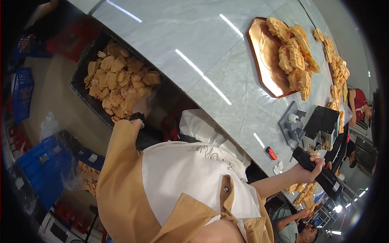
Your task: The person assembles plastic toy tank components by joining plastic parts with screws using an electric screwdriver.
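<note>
My right hand (315, 169) is wrapped around a black cylindrical handheld power tool (310, 161), held over the right part of the table, close to a grey metal stand (292, 123) with a white roll-like part. My left arm reaches toward a black bin (77, 83) beside the table. The left hand (142, 111) is dim and blurred at the bin's near edge, just past a black band at the wrist; its fingers cannot be made out. Many tan moulded pieces (117, 79) are heaped in the bin. On the table, more tan pieces (293, 52) lie stacked on a shiny copper-coloured tray (263, 60).
A small red-and-black object (270, 153) lies on the grey table (194, 52) near its edge. Beyond the stand is a black box-like device (321, 122). Blue crates (44, 164) stand on the floor at left. Other people (358, 103) are at the far right.
</note>
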